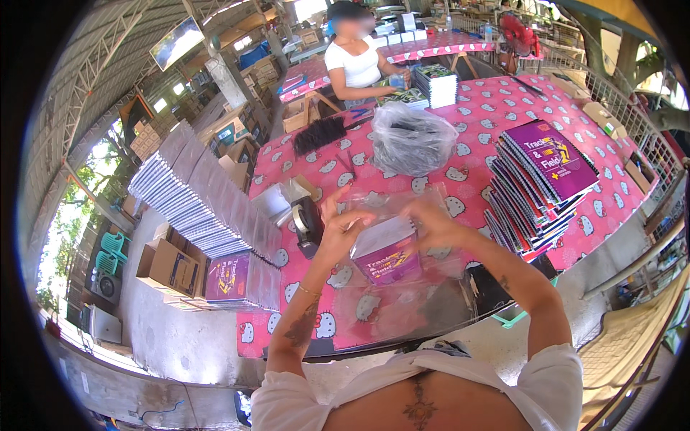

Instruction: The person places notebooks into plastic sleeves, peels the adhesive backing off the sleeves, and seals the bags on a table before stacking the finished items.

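A purple spiral notebook [388, 263] with a pale upper part lies in front of me inside a clear plastic sleeve [436, 197]. My left hand [343, 228] is at its upper left, fingers bent and closed on the sleeve's edge. On the other side my right hand [433, 224] curls over the sleeve by the notebook's right edge. Beside my left hand is a black tape dispenser [307, 226]. More clear plastic [388, 305] is spread on the table nearer to me. Glare on the plastic blurs its edges.
Plastic-wrapped notebooks [208, 197] form a tall leaning stack at left, with a cardboard box [171, 267] beyond. Purple notebooks [546, 161] are piled at right. A bulging plastic bag [413, 140] and black bristly bunch [320, 136] lie farther back. Across the table, a person [356, 65] handles notebooks.
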Available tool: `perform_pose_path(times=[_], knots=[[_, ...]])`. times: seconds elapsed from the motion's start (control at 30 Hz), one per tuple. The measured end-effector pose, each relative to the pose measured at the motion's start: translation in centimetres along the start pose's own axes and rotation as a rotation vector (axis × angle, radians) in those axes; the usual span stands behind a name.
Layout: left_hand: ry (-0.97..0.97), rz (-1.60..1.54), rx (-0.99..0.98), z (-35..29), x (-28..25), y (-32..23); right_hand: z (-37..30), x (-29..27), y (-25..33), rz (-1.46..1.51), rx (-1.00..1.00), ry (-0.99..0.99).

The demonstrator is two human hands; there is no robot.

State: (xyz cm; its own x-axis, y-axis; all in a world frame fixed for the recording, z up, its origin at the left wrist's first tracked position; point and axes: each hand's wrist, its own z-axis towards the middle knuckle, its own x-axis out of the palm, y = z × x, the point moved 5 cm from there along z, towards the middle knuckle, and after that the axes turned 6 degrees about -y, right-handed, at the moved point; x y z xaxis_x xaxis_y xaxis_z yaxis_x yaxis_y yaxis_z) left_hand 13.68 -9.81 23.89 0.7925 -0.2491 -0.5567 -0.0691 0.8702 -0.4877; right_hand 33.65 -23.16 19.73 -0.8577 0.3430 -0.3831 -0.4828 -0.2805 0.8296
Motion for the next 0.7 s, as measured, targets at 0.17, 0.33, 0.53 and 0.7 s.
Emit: perform_pose_path(times=[0.17,0.33,0.53,0.7], knots=[[0.088,0.090,0.021,0.1,1.2,0.2,-0.5,3.2,1.2,-0.406,-0.520,0.207],[0.052,-0.119,-0.146,-0.6,-1.0,0.8,-0.1,2.1,1.5,-0.185,-0.311,0.073],[0.076,-0.080,-0.127,-0.4,-2.5,0.6,0.2,3.4,0.8,-0.253,-0.293,0.241],[0.157,0.035,0.055,0.6,2.2,-0.2,-0.1,4.8,1.1,-0.444,-0.420,0.381]])
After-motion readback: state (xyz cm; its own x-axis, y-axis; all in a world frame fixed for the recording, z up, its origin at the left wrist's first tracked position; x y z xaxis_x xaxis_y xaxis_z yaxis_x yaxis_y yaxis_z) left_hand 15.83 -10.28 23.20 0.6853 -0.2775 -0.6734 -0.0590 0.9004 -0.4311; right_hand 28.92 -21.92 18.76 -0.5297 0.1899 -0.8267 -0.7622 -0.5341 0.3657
